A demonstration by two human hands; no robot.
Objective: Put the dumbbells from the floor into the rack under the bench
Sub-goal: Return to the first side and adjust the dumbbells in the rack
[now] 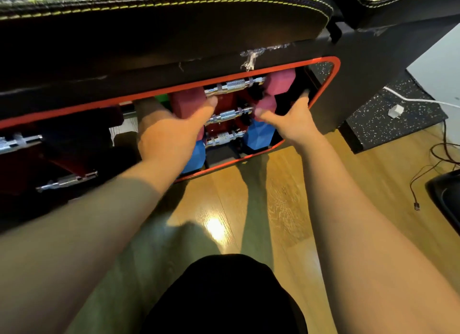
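both hands are reached into the red-rimmed rack (pixel 328 60) under the padded bench (pixel 154 17). the left hand (pixel 171 137) holds the left head of the middle pink dumbbell (pixel 229 114), thumb extended toward its chrome handle; the fingers go behind the head and their curl cannot be told. the right hand (pixel 291 122) holds the right pink head, thumb on its near face and one finger raised toward the rack rim.

the dumbbell's long axis runs left to right, level across the opening, between the two hands and straight ahead of them. neither hand is clearly the nearer; each has one end. an upper pink dumbbell (pixel 236 85) sits above it and a blue dumbbell (pixel 224 137) below, all parallel. the wooden floor (pixel 281 197) in view shows no dumbbell.

judgement: the dumbbell is at or in its cradle; what is left is seating it squarely and letting go.
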